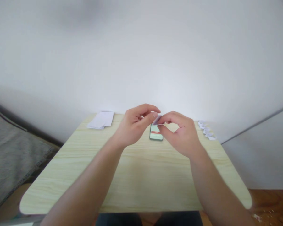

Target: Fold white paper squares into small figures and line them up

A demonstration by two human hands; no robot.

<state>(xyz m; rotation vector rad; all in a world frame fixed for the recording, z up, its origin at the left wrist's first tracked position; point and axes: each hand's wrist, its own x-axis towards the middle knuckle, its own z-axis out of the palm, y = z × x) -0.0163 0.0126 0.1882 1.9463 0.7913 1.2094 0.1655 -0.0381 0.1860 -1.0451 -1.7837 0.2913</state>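
Both hands, left hand [134,124] and right hand [179,133], pinch a small paper piece [158,119] between closed fingertips above the phone [156,133], apparently mid-fold; blank sheets [101,120] wait at ten o'clock on the bench [136,175], folded pieces [206,129] at two o'clock.

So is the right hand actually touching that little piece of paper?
Touching. In the head view, the right hand pinches the small paper between thumb and fingertips, with the left hand gripping its other end, above the phone.
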